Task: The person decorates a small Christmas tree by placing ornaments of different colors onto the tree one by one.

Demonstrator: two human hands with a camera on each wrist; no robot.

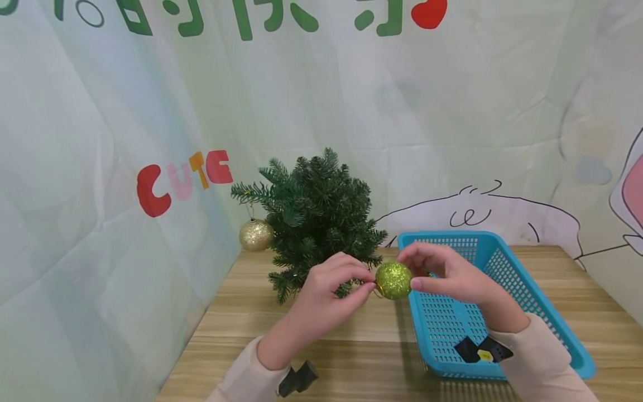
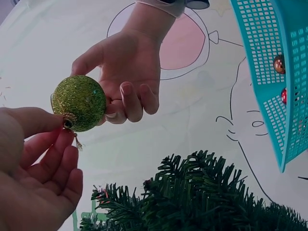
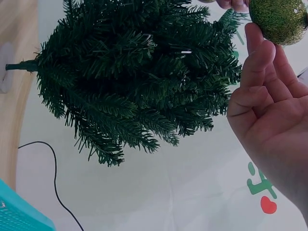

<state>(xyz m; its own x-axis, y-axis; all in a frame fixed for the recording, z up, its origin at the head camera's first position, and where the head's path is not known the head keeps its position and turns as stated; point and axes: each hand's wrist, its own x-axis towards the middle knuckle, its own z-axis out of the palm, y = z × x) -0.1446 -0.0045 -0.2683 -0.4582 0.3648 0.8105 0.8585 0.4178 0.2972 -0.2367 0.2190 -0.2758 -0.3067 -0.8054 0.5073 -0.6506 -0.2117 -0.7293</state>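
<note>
A glittery green bauble [image 1: 393,280] is between both hands, in front of the small artificial Christmas tree [image 1: 321,206]. My left hand [image 1: 329,287] pinches it at its cap with thumb and forefinger; a thin gold loop hangs there in the left wrist view. The right hand [image 1: 454,273] holds the round side of the bauble with thumb and fingertips, its other fingers loosely bent. From a branch on the tree's left hangs a gold bauble [image 1: 256,234]. The right wrist view cuts off part of the green bauble [image 3: 279,21] at its upper edge.
A blue plastic basket [image 1: 421,324] stands on the wooden table [image 1: 241,340], below the right forearm. Through its mesh, a copper bauble [image 2: 279,64] and a red bauble [image 2: 284,95] show in the left wrist view. A printed cloth [image 1: 311,100] hangs behind.
</note>
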